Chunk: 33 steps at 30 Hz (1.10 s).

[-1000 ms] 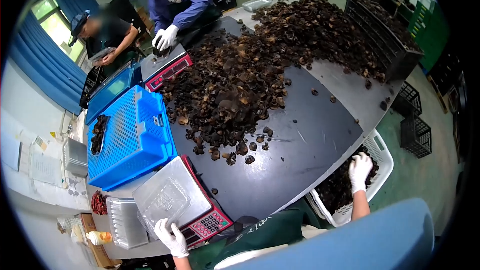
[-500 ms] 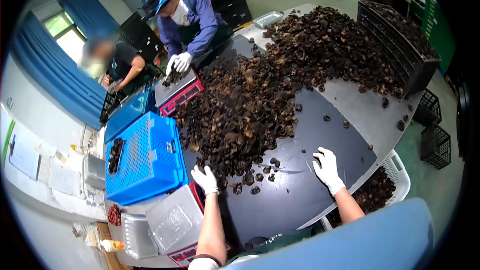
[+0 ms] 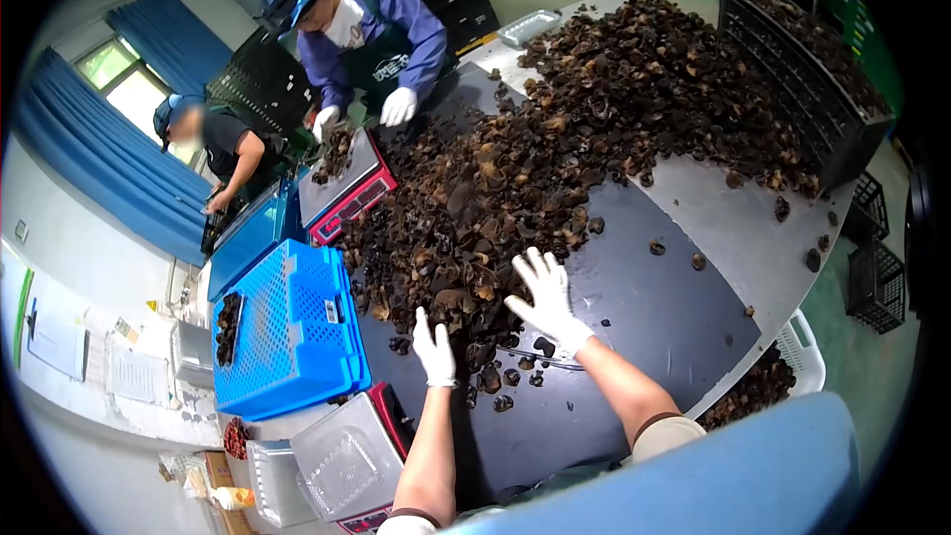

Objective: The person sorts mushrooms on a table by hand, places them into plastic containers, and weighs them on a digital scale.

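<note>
A: "Hands?"
B: "White-gloved L hand & white-gloved R hand are apart; both open, gripping nothing; both are at the near edge of the dark-brown crinkly heap; can't tell if they touch it."
A: "Heap's on what?"
B: "Flat black sheet, partly bare grey metal table; blue perforated plastic crate's on its L; red-rimmed silver scale w/ clear plastic tray is below L hand's L side."
</note>
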Available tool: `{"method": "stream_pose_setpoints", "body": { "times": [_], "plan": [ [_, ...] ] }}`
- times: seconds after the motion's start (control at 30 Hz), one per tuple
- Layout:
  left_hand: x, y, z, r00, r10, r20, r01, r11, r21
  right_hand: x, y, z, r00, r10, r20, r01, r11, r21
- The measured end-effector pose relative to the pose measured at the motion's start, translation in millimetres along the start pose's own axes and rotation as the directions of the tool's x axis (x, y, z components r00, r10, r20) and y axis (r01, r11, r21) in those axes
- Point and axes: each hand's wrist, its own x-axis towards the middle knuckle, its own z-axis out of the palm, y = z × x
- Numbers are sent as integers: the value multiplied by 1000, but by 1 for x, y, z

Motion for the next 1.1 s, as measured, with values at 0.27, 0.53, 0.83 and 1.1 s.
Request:
{"method": "stream_pose_setpoints", "body": {
  "times": [0.27, 0.53, 0.83, 1.1],
  "plan": [
    [-65, 53, -7, 917, 273, 290, -267, 962, -63, -52, -40, -41, 909, -368, 194, 351, 929, 120],
    [-70, 45, -24, 994, 102, -30, -87, 944, 317, -53, -26, -74, 983, -183, 11, 180, 977, 118],
    [-129, 50, -57, 849, 311, 427, -467, 820, 330, -126, -75, -62, 792, -446, 418, 436, 891, 124],
    [-168, 54, -89, 998, 0, 60, -22, 929, 370, -144, -58, -91, 911, -291, 293, 228, 946, 232]
  ]
}}
